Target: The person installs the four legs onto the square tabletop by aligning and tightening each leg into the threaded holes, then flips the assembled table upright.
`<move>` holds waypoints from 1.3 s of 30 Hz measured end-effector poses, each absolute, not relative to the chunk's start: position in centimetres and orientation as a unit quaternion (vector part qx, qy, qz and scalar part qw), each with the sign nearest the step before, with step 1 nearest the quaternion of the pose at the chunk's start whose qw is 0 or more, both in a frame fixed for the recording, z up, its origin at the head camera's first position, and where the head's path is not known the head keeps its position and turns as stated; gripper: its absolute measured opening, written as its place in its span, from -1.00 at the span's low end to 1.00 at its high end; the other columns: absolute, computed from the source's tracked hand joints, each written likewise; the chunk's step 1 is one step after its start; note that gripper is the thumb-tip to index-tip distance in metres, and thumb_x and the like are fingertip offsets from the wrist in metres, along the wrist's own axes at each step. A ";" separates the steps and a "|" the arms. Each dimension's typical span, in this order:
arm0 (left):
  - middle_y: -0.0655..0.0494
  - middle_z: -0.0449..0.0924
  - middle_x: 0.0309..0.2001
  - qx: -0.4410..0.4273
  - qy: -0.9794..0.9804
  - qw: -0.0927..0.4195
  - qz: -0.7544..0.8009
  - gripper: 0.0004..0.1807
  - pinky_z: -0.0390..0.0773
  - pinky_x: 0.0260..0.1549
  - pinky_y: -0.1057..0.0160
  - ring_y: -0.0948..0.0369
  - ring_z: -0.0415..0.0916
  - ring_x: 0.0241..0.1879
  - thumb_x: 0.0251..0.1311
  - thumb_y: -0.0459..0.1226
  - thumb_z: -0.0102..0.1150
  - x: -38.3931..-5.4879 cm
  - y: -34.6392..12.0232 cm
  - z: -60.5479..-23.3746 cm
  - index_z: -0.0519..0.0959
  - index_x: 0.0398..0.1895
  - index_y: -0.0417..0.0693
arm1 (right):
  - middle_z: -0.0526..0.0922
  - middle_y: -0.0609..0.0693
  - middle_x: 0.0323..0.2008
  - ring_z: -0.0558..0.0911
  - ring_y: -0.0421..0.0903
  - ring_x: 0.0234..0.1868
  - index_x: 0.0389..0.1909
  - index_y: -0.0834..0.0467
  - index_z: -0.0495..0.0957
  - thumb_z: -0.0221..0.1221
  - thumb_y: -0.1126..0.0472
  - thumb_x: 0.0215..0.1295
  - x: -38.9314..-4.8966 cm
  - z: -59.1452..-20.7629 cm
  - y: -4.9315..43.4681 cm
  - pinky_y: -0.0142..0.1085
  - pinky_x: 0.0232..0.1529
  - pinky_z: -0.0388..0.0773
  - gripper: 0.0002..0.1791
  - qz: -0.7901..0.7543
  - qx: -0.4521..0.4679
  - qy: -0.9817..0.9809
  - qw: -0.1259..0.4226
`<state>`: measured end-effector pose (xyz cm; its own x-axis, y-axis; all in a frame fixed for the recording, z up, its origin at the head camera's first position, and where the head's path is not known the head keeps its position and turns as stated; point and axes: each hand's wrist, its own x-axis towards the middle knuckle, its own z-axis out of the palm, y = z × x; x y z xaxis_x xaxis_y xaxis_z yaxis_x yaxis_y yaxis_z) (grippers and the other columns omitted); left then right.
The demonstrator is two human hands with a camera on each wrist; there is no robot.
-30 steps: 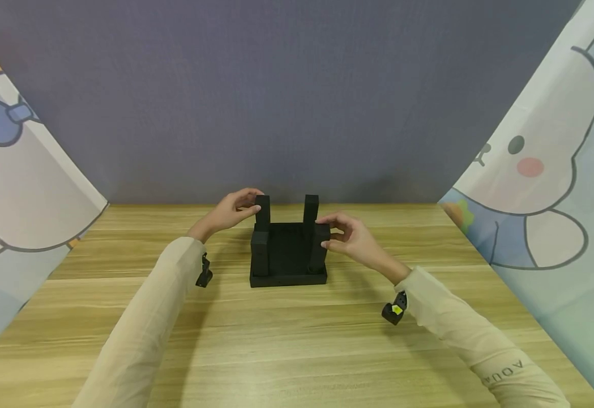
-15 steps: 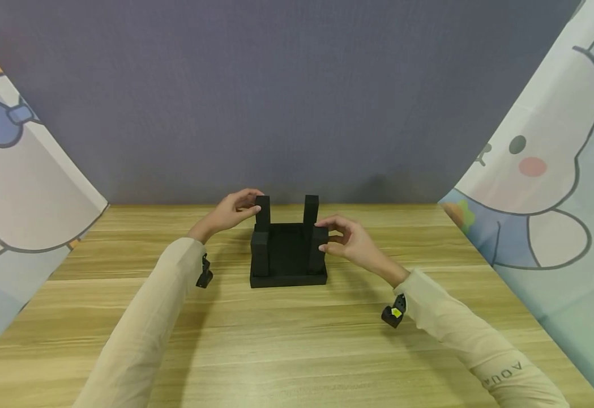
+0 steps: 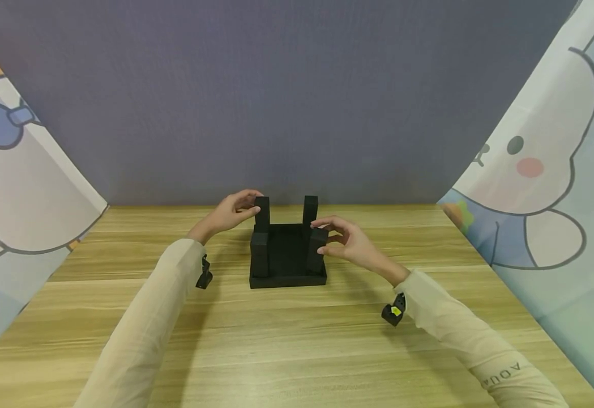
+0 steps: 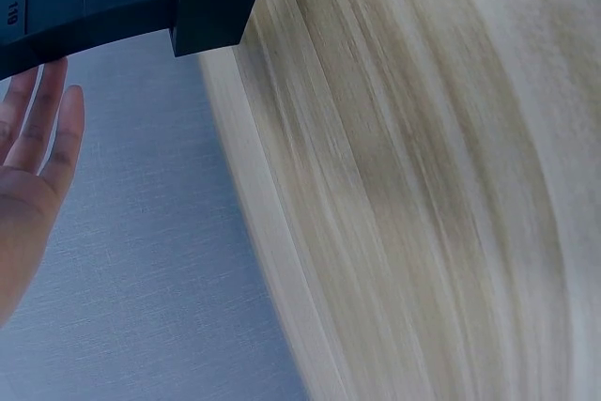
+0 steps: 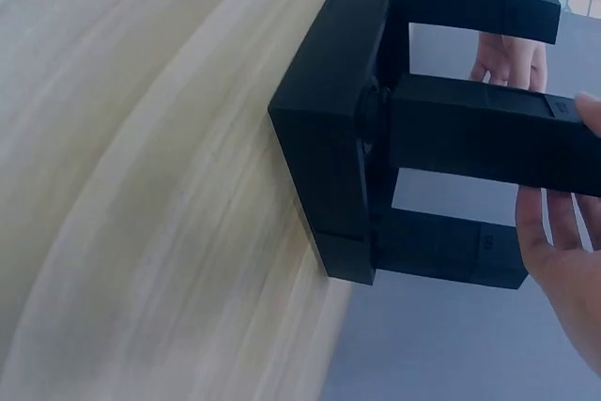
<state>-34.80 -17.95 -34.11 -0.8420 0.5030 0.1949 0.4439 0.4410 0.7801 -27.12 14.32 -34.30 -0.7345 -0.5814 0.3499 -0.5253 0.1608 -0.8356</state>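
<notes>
A black square base lies on the table with several black legs standing up from its corners, like a small stool upside down. My left hand holds the upper part of the back left leg. With thumb and fingers, my right hand grips the front right leg near its top. In the right wrist view, a dark round part shows where that leg meets the base. The front left leg and back right leg are untouched.
The wooden table reaches back to a grey-blue panel. Cartoon-printed sheets hang at the left and right. A small black device hangs at each wrist.
The top of the front right leg has shifted slightly left, and my right hand has moved with it. My left hand stays on the back left leg.
</notes>
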 end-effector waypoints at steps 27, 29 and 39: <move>-0.08 0.34 0.19 0.276 0.851 0.032 0.446 -0.55 0.35 0.12 -0.07 -0.01 0.31 0.21 0.28 -0.10 0.01 -34.7 -17.7 -34.1 0.31 0.21 0.05 | 0.49 0.09 0.04 0.47 -0.12 -0.05 0.08 0.27 0.41 0.33 0.26 0.02 -27.0 -34.1 14.5 -0.01 -0.04 0.47 -0.44 -0.494 -0.351 0.796 0.000; -0.07 0.35 0.18 0.273 0.850 0.034 0.448 -0.55 0.36 0.11 -0.06 0.00 0.33 0.19 0.28 -0.10 0.01 -34.7 -17.7 -34.0 0.31 0.21 0.06 | 0.49 0.09 0.04 0.47 -0.12 -0.05 0.08 0.28 0.41 0.33 0.27 0.01 -27.1 -34.1 14.5 0.02 -0.06 0.47 -0.44 -0.487 -0.359 0.796 -0.003; -0.21 0.35 0.16 0.270 0.846 0.046 0.457 -0.56 0.32 0.13 -0.11 -0.10 0.32 0.18 0.31 -0.27 -0.02 -33.4 -17.0 -32.6 0.28 0.23 -0.12 | 0.48 0.10 0.06 0.47 -0.10 -0.01 0.08 0.25 0.43 0.30 0.35 0.03 -27.9 -33.7 15.1 -0.02 -0.09 0.52 -0.47 -0.467 -0.396 0.790 0.026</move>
